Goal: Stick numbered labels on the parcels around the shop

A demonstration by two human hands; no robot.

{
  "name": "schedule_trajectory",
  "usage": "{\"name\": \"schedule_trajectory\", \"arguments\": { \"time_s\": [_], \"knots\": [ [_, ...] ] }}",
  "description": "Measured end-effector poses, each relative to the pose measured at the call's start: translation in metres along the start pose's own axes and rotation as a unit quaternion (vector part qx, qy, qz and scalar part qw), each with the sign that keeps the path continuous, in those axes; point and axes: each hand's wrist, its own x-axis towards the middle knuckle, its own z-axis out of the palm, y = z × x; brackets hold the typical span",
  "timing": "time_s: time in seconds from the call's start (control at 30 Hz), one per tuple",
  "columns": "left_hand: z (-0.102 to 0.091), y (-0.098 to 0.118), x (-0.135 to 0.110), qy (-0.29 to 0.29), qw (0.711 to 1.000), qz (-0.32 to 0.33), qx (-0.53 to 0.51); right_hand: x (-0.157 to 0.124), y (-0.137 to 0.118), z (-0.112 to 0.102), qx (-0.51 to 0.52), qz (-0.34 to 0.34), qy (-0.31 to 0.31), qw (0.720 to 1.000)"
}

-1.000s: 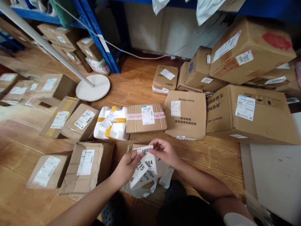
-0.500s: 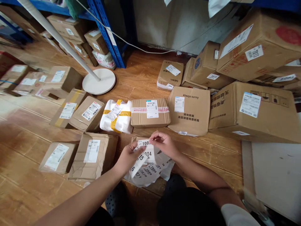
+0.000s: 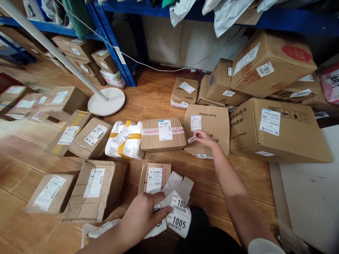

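The single label (image 3: pixel 191 139) sits at the near edge of the gap between the taped carton (image 3: pixel 150 141) and the "Always sunny" carton (image 3: pixel 221 121); whether it touches either one, I cannot tell. It should be nearly weightless and limp, likely sticky on its back and quick to curl or crease — best held by one edge or corner. The right hand (image 3: pixel 205 138) has it that way, thumb and fingertips pinched together on its end, with the rest of the label sticking out free.

The label strip (image 3: pixel 178 215), printed 1004 and 1005, looks light, thin and floppy, apt to sag or fold; a flat pinch near its side seems the safest hold. The left hand (image 3: pixel 144 215) has the thumb closed over it against the fingers — above the small carton (image 3: pixel 167 171) on the floor (image 3: pixel 227 183).
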Motion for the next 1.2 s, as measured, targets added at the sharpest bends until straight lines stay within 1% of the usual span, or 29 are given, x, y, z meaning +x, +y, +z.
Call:
{"name": "schedule_trajectory", "arguments": {
  "time_s": [0.07, 0.17, 0.2, 0.27, 0.37, 0.4, 0.43, 0.47, 0.5, 0.53, 0.57, 0.6, 0.63, 0.67, 0.7, 0.73, 0.77, 0.8, 0.87, 0.93, 1.03, 1.07, 1.13, 1.2],
  "knots": [
    [-0.004, 0.004, -0.002, 0.001, 1.0, 0.01, 0.013, 0.019, 0.013, 0.008, -0.019, 0.001, -0.016, 1.0],
    [-0.017, 0.007, -0.009, 0.015, 1.0, 0.013, -0.018, 0.032, 0.027, 0.033, -0.033, -0.007, -0.006, 0.999],
    [-0.022, 0.007, -0.012, 0.02, 0.999, 0.009, -0.034, 0.032, 0.032, 0.04, -0.035, -0.012, 0.008, 0.999],
    [-0.034, 0.003, -0.018, 0.029, 0.998, 0.003, -0.059, 0.03, 0.04, 0.047, -0.039, -0.024, 0.056, 0.997],
    [-0.049, -0.014, -0.026, 0.049, 0.995, -0.005, -0.086, 0.023, 0.044, 0.053, -0.04, -0.035, 0.118, 0.992],
    [-0.052, -0.023, -0.028, 0.063, 0.994, -0.008, -0.092, 0.018, 0.039, 0.058, -0.04, -0.036, 0.131, 0.99],
    [-0.055, -0.033, -0.03, 0.078, 0.992, -0.01, -0.099, 0.012, 0.03, 0.066, -0.041, -0.042, 0.157, 0.986],
    [-0.056, -0.043, -0.033, 0.095, 0.99, -0.011, -0.106, 0.003, 0.017, 0.077, -0.04, -0.057, 0.196, 0.978],
    [-0.057, -0.055, -0.036, 0.108, 0.987, -0.01, -0.115, -0.009, -0.002, 0.091, -0.04, -0.076, 0.22, 0.972],
    [-0.058, -0.066, -0.039, 0.119, 0.985, -0.008, -0.127, -0.022, -0.024, 0.109, -0.039, -0.113, 0.267, 0.956],
    [-0.06, -0.077, -0.043, 0.127, 0.982, -0.007, -0.138, -0.038, -0.05, 0.129, -0.037, -0.15, 0.223, 0.962],
    [-0.061, -0.089, -0.047, 0.133, 0.98, -0.004, -0.146, -0.054, -0.076, 0.15, -0.043, -0.165, 0.081, 0.982],
    [-0.063, -0.099, -0.051, 0.141, 0.979, 0.001, -0.15, -0.071, -0.102, 0.172, -0.059, -0.164, -0.103, 0.979],
    [-0.067, -0.109, -0.054, 0.15, 0.977, 0.011, -0.152, -0.087, -0.126, 0.193, -0.08, -0.149, -0.246, 0.954],
    [-0.07, -0.119, -0.057, 0.159, 0.975, 0.024, -0.15, -0.101, -0.145, 0.214, -0.099, -0.134, -0.318, 0.933],
    [-0.075, -0.128, -0.059, 0.167, 0.974, 0.041, -0.147, -0.113, -0.161, 0.232, -0.11, -0.122, -0.334, 0.928],
    [-0.08, -0.138, -0.06, 0.174, 0.972, 0.058, -0.145, -0.122, -0.171, 0.249, -0.119, -0.109, -0.336, 0.928],
    [-0.084, -0.147, -0.06, 0.18, 0.97, 0.075, -0.146, -0.128, -0.177, 0.263, -0.122, -0.098, -0.324, 0.933],
    [-0.092, -0.165, -0.06, 0.188, 0.965, 0.091, -0.161, -0.134, -0.18, 0.287, -0.124, -0.078, -0.305, 0.941],
    [-0.098, -0.185, -0.058, 0.192, 0.958, 0.087, -0.197, -0.134, -0.176, 0.308, -0.133, -0.062, -0.297, 0.944],
    [-0.106, -0.214, -0.061, 0.184, 0.953, 0.073, -0.23, -0.13, -0.163, 0.344, -0.121, -0.027, -0.261, 0.957],
    [-0.109, -0.223, -0.063, 0.183, 0.953, 0.079, -0.228, -0.128, -0.158, 0.358, -0.094, -0.006, -0.246, 0.965],
    [-0.118, -0.238, -0.068, 0.178, 0.949, 0.107, -0.238, -0.124, -0.147, 0.386, -0.01, 0.039, -0.212, 0.976],
    [-0.127, -0.249, -0.074, 0.164, 0.93, 0.144, -0.295, -0.12, -0.137, 0.412, 0.074, 0.065, -0.175, 0.98]
  ]
}}
